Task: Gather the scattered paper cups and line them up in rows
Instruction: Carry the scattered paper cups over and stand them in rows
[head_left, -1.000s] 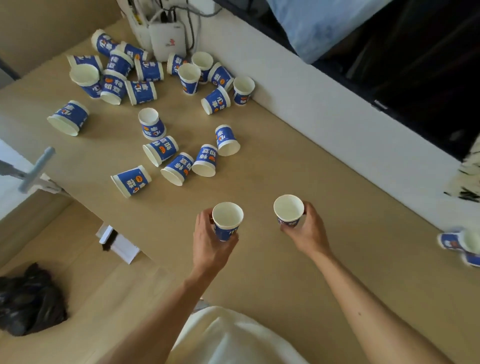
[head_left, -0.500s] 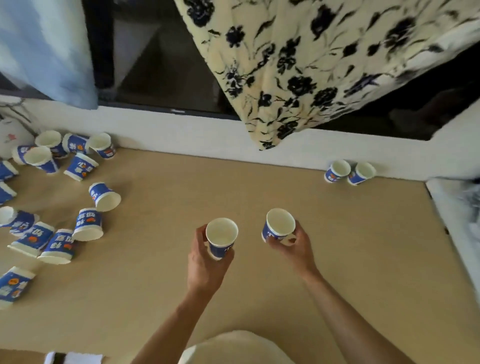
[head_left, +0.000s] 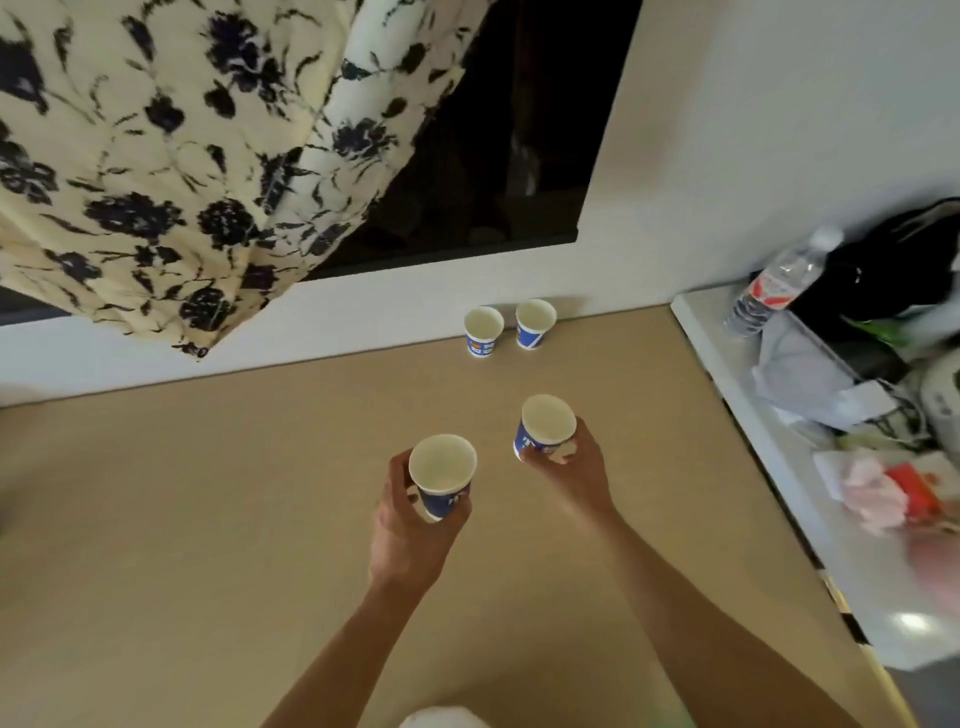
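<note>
Four blue-and-white paper cups are in view, their white print too blurred to read. Against the white wall (head_left: 363, 306), on the table (head_left: 208, 493), a left cup (head_left: 483, 332) and a right cup (head_left: 535, 325) stand upright, close together. Nearer than the wall, the left hand (head_left: 410, 530) wraps a third cup (head_left: 442, 475) and the right hand (head_left: 576, 473) pinches a fourth cup (head_left: 545, 428), both mouth-up.

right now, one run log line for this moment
phase: carry | left hand: holds left cup upright | right hand: holds right cup upright | row: far-left cup, far-right cup upright by wall
</note>
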